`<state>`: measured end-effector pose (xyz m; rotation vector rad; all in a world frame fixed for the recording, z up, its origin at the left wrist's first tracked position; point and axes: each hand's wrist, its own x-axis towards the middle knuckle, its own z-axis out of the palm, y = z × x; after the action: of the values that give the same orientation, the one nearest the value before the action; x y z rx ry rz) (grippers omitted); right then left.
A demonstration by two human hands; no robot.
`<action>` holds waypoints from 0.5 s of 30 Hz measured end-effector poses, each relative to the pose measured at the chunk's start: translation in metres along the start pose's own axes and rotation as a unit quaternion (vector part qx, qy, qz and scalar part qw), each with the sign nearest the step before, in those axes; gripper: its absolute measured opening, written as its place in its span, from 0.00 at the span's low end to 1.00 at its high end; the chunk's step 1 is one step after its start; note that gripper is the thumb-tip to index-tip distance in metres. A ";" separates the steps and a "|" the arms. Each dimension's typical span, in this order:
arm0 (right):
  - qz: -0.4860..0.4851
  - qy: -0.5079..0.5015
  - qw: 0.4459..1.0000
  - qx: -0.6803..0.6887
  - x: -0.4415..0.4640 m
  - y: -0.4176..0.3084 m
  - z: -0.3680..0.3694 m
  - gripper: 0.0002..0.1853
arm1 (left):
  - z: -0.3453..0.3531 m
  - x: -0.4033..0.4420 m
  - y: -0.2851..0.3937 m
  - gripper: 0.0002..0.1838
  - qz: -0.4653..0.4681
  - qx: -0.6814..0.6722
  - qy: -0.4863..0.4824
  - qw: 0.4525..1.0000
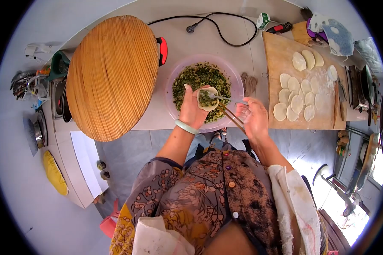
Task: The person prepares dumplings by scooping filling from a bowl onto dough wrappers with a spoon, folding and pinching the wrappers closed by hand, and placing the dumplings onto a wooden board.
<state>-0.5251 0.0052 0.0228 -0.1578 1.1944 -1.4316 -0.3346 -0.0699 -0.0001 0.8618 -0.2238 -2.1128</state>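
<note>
1. Pale counter [253, 55] runs across the kitchen above a grey tiled floor [132, 146]; its far edge carries a looped black cable [242, 45] with a plug, and a small green-and-white box [263, 20].
2. Large pinkish bowl [238, 80] stands on the counter in front of the person, holding a chopped green filling [200, 75] mixed with paler bits.
3. Left hand [191, 109]: cupped palm-up over the bowl, thumb raised, supporting a round dough wrapper [209, 107]. Pale bracelet [186, 126] at the wrist.
4. Wrapper position — above the filling, within the bowl's outline; a small portion of green filling sits in its middle.
5. Right hand [255, 117]: thumb and fingers pinch the handle of a metal spoon [232, 100]; the spoon's head is at the filling inside the wrapper.
6. Pair of chopsticks [231, 115] slants from the bowl over its near right rim, just beside the right hand. Contact with that hand — cannot tell.
7. Right of the bowl: a crumpled brown cloth [248, 84], then a wooden board [281, 53] bearing many flat dough rounds [297, 104], some overlapping.
8. Left of the bowl: a large round slatted wooden lid [115, 76].
</note>
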 end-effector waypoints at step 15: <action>0.039 0.008 0.999 -0.012 -0.002 -0.001 -0.001 0.11 | -0.009 -0.003 -0.003 0.40 0.008 0.009 -0.005 1.000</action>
<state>-0.5254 0.0071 0.0243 -0.1157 1.2193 -1.3536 -0.3289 -0.0646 -0.0065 0.8581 -0.2551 -2.1033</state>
